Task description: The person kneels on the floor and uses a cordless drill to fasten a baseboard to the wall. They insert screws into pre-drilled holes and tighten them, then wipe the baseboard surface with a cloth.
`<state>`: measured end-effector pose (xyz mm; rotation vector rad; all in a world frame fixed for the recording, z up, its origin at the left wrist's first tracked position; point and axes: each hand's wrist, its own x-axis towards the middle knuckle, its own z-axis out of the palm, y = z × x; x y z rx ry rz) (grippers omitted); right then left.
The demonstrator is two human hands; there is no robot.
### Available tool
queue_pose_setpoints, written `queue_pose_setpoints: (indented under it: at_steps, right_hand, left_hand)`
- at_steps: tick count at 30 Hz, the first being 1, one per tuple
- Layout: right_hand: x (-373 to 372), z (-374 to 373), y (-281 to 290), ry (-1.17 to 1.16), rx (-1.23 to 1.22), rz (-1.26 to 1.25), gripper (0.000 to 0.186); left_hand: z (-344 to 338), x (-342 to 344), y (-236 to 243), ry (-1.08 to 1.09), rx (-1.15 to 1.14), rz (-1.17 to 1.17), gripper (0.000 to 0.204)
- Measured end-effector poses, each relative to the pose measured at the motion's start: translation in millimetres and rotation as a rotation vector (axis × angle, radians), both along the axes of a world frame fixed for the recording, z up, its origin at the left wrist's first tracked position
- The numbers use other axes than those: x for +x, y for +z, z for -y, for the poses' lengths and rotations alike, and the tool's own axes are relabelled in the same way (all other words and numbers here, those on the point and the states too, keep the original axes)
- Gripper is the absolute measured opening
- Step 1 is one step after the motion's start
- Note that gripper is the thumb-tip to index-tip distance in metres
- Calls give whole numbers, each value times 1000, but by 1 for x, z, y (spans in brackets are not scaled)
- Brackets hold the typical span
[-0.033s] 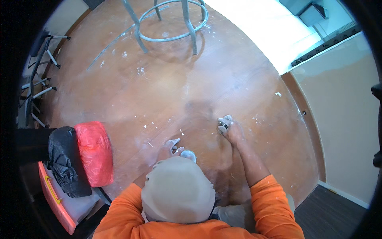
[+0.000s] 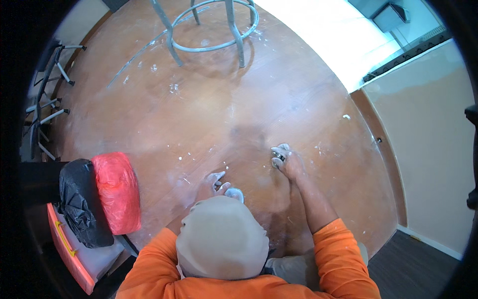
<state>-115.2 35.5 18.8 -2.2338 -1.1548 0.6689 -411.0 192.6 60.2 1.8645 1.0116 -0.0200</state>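
Two hands on the wooden floor (image 2: 209,114): my right hand (image 2: 288,163) grips a small scraper (image 2: 278,158) ahead of my head; my left hand (image 2: 213,183), fingers spread, rests nearer.

Hidden and cut-off parts

A capped head (image 2: 221,236) at lower centre covers the left hand's (image 2: 213,183) wrist; the metal stool (image 2: 209,30) is cut off at the top edge.
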Motion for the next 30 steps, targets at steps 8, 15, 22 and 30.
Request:
queue_pose_setpoints:
  at_steps: [8,15,22,30]
  right_hand:
    - [25,21,-1,-138,43,-36,40]
    - [19,29,5,-171,-143,-56,45]
    - [6,16,9,-221,21,-5,52]
    - [19,22,-8,-279,113,-48,52]
  left_hand:
    - [-12,69,-1,-197,101,180,53]
    - [-3,46,2,-190,10,84,56]
    - [6,-71,-4,20,37,-139,53]
    - [37,-213,-4,224,59,-436,45]
